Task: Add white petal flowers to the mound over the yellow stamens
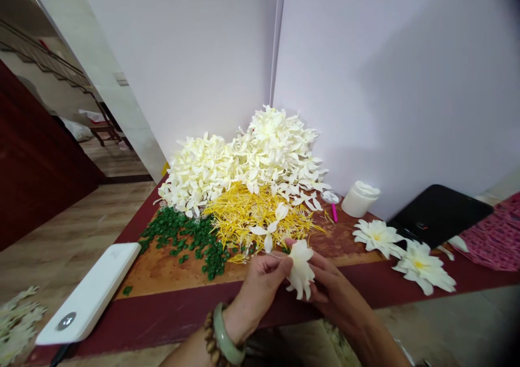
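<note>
Holding white flower (pixel 300 269) low in middle of frame, just above near edge of desk (pixel 162 321). Left hand (pixel 262 277): thumb and finger pinching flower at its left side. Right hand (pixel 329 277): fingers curled round its right side. Two open flowers, (pixel 377 237) and (pixel 423 266), at right of frame, yellow middles in; look done. Flower in hands looks partly made; its middle cannot be seen. Lots left: big petal heap (pixel 244 161) in center, yellow threads (pixel 255 210) under it, green bits (pixel 182 237) left of center.
</note>
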`<state>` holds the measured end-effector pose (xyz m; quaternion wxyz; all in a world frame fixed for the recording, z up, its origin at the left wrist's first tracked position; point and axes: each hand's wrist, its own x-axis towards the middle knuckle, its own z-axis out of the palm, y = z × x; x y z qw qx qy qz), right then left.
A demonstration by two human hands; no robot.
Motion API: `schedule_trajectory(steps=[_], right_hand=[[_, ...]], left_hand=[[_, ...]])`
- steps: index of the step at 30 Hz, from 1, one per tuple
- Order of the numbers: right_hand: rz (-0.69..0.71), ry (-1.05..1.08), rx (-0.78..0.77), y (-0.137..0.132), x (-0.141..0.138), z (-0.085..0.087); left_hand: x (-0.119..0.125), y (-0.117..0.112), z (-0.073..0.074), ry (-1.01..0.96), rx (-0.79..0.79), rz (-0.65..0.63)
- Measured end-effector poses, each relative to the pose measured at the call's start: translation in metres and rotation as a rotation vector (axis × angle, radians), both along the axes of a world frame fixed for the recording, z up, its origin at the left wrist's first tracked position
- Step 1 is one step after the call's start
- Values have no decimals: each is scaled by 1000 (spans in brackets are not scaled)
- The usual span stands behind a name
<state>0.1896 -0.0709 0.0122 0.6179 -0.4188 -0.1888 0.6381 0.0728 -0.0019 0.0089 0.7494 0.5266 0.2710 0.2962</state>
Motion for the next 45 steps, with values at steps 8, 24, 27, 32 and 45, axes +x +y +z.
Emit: schedule_trajectory(steps=[8, 24, 27, 32, 45], right_hand=[[-233, -183, 20, 1, -24, -23], [-337, -1850, -334, 28, 91, 7], [-308, -1910, -435, 48, 113, 2], [-256, -1967, -572, 65, 121, -8], [-103, -2034, -684, 62, 129, -2]], left_hand=[[-1, -5, -9, -57, -195, 63], [-2, 6, -17, 36, -341, 150], [3, 4, -13, 63, -356, 157], [2, 5, -13, 95, -339, 174], [0, 16, -34, 26, -314, 125]])
